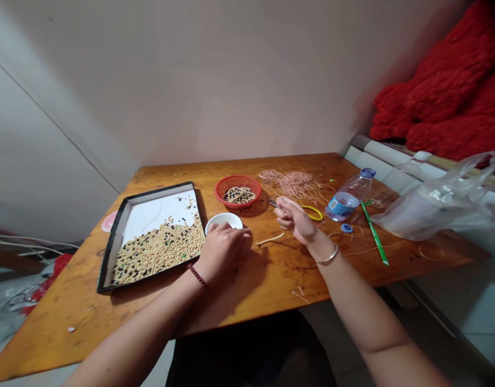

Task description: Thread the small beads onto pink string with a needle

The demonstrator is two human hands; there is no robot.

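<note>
My left fingers (232,235) bunch at the white bowl (226,217), my right fingers (284,212) curl tight; what either pinches, I cannot tell. 1 short beaded strand (270,239) lies between them on the table (277,274).

We have room between our left hand (225,244) and right hand (294,217), above the short, pale beaded strand (271,238) on the brown wooden table (277,279). The shallow, rectangular black-walled tray (166,201) blocks our left, the round red plastic basket (231,183) stands ahead, and the clear, blue-topped plastic bottle (344,203) rises at right.
</note>
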